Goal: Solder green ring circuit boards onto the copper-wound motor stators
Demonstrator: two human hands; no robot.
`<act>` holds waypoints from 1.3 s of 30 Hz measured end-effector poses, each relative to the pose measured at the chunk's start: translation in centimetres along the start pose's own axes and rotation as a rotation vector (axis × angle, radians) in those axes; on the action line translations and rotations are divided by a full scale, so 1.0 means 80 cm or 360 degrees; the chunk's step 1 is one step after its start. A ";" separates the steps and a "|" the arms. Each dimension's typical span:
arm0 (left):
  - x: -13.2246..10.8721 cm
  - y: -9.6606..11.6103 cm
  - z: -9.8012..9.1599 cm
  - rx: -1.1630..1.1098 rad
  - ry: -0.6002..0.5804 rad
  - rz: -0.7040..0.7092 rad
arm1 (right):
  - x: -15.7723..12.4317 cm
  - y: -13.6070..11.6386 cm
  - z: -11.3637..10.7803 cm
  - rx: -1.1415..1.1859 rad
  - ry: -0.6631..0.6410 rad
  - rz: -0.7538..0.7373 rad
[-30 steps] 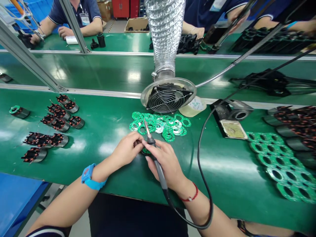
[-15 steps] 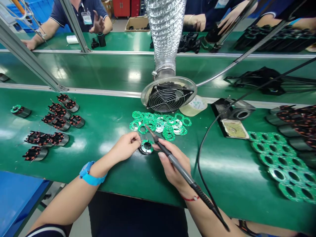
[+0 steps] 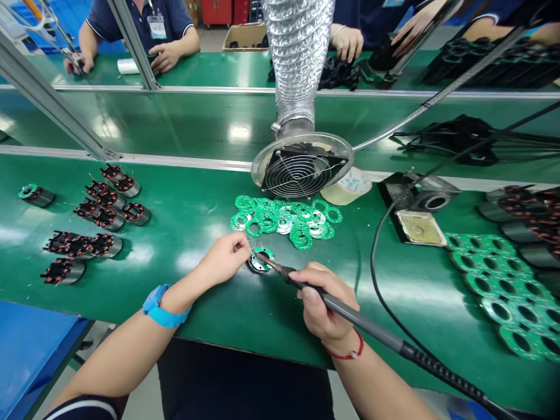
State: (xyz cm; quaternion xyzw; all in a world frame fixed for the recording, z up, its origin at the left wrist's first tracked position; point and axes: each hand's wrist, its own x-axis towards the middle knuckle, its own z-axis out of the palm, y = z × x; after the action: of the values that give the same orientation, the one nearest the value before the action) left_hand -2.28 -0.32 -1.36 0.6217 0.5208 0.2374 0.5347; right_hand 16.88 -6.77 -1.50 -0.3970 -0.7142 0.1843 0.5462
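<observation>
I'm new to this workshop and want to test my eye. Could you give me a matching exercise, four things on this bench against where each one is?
Things:
1. soldering iron
2. pile of green ring boards
3. copper-wound coils
4. fan grille

Places:
A. far left of the bench
B. in the right hand
C. at the mouth of the silver duct
D. lying close before the fan grille

Pairs: 1-B, 2-D, 3-A, 4-C.
</observation>
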 end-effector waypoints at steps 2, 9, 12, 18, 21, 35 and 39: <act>-0.001 0.001 0.000 0.0024 0.0005 -0.0008 | -0.002 0.000 0.000 -0.0009 0.0011 -0.0021; 0.000 0.007 0.002 0.0088 0.0035 0.0014 | 0.001 0.006 0.011 -0.0142 -0.0147 0.0172; 0.001 0.005 0.004 0.0123 0.0042 0.0053 | 0.010 0.007 0.020 -0.0347 -0.0443 0.0066; -0.009 0.003 -0.008 0.0080 -0.0022 0.0075 | 0.013 0.014 0.024 -0.0458 -0.0624 0.0090; -0.016 0.006 -0.019 0.0208 -0.0289 0.0148 | 0.011 0.017 0.019 -0.0504 -0.0506 0.0149; -0.007 -0.001 -0.002 -0.0078 -0.0083 0.0205 | 0.010 0.009 0.025 -0.0572 -0.0443 -0.0077; -0.005 -0.002 0.000 -0.0101 -0.0044 0.0218 | 0.011 0.005 0.026 -0.0549 -0.0534 -0.0196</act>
State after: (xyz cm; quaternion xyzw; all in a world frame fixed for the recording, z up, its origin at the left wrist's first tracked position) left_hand -2.51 -0.72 -1.39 0.6417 0.4619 0.2813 0.5439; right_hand 15.02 -5.46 -1.95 -0.4040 -0.8386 0.0892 0.3543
